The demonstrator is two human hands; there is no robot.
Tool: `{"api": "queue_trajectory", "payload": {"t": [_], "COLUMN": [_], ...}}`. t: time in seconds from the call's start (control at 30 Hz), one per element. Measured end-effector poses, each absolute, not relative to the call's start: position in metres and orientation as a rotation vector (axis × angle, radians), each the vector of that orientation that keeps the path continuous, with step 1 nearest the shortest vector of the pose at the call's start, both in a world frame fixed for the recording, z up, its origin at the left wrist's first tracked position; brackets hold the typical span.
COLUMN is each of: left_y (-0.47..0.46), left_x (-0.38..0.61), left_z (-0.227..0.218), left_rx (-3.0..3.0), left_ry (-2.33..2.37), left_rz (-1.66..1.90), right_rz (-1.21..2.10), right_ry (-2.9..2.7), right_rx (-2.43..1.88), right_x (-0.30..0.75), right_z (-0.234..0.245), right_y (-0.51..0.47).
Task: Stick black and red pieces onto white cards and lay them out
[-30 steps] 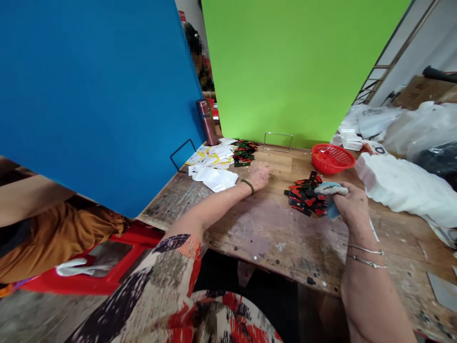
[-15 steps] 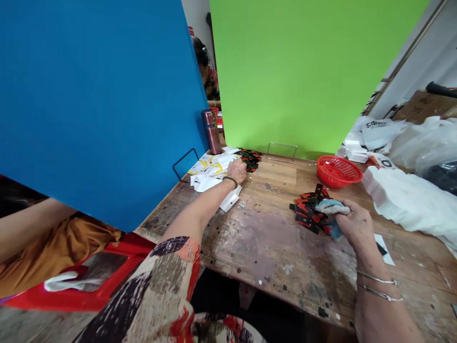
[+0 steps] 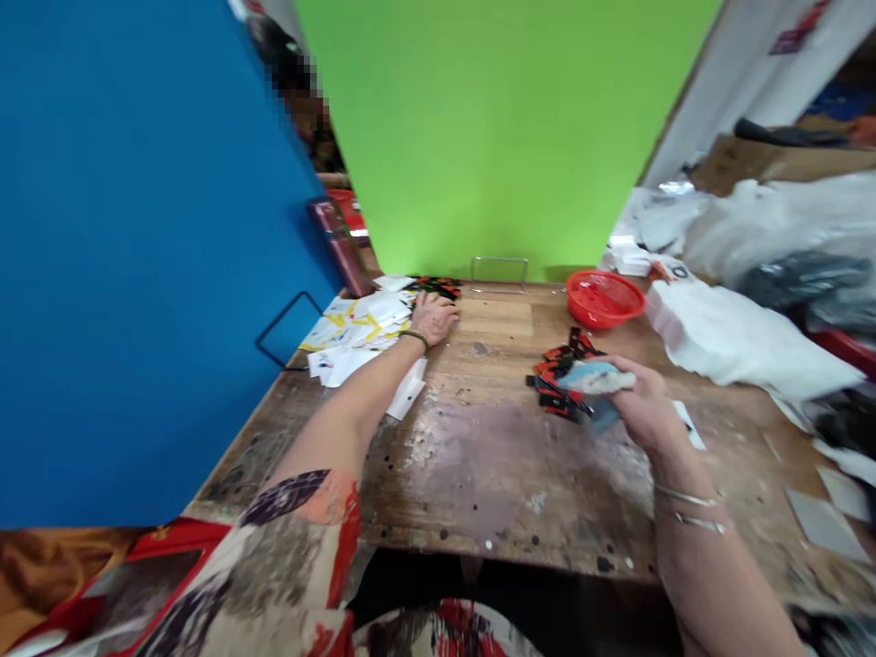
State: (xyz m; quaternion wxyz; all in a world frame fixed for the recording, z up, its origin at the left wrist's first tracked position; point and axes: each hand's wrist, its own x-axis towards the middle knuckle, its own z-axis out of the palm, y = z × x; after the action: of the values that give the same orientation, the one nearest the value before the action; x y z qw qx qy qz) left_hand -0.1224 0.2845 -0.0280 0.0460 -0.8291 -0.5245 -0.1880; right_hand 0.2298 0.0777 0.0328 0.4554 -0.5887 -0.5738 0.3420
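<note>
Left hand (image 3: 432, 317): I am resting it flat, grip open, on white papers (image 3: 356, 324).
Right hand (image 3: 636, 401): my grip is holding a blue cloth (image 3: 592, 379) by red-black pieces (image 3: 557, 370).

Bright, even daylight is filling the room, leaving only faint shadows on the wooden table (image 3: 479, 456). Motion blur is smearing everything, worst along the right edge, where the white bags (image 3: 739, 338) are streaking. The wide lens is bending the blue panel (image 3: 137, 255) and green panel (image 3: 493, 128) outward.
</note>
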Motion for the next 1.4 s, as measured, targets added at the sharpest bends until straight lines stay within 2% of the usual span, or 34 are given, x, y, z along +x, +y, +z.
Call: {"api": "queue_trajectory", "payload": {"t": [0.07,0.17,0.3,0.4,0.53,0.67,0.77,0.9,1.07,1.2,1.4], "left_y": [0.277,0.246,0.182,0.150,0.139,0.141,0.140,0.136,0.129,0.129,0.160], "left_x": [-0.108,-0.068,-0.011,0.022,0.052,0.065,0.068,0.068,0.067,0.068,0.055], "left_z": [-0.029,-0.031,-0.036,-0.041,-0.042,-0.042,-0.043,-0.045,-0.040,-0.035,-0.039], "left_rx": [-2.482,-2.689,-3.072,-3.163,-3.176,-3.161,-3.138,-3.084,-3.034,-2.988,-2.943], "left_ry": [-1.630,-1.450,-1.038,-0.883,-0.937,-1.074,-1.130,-1.163,-1.196,-1.268,-1.360], "left_rz": [-0.697,-0.812,-0.849,-0.806,-0.673,-0.580,-0.572,-0.607,-0.550,-0.499,-0.502], "right_rz": [1.045,1.167,1.047,0.728,-0.064,-0.333,-0.289,0.000,0.104,0.064,0.015], "right_ry": [-1.402,-1.434,-1.330,-1.234,-1.197,-1.544,-1.769,-1.893,-1.670,-1.537,-1.407], "right_rx": [-1.344,-1.303,-1.420,-1.688,-2.141,-2.366,-2.062,-1.759,-2.012,-2.197,-2.135], "right_x": [0.214,0.204,0.244,0.302,0.371,0.384,0.354,0.292,0.246,0.230,0.197], "right_z": [0.044,0.052,0.045,0.034,0.016,0.000,-0.008,-0.024,-0.044,-0.050,-0.054], "right_y": [0.065,0.044,0.005,-0.026,-0.056,-0.066,-0.047,0.013,0.079,0.104,0.137]}}
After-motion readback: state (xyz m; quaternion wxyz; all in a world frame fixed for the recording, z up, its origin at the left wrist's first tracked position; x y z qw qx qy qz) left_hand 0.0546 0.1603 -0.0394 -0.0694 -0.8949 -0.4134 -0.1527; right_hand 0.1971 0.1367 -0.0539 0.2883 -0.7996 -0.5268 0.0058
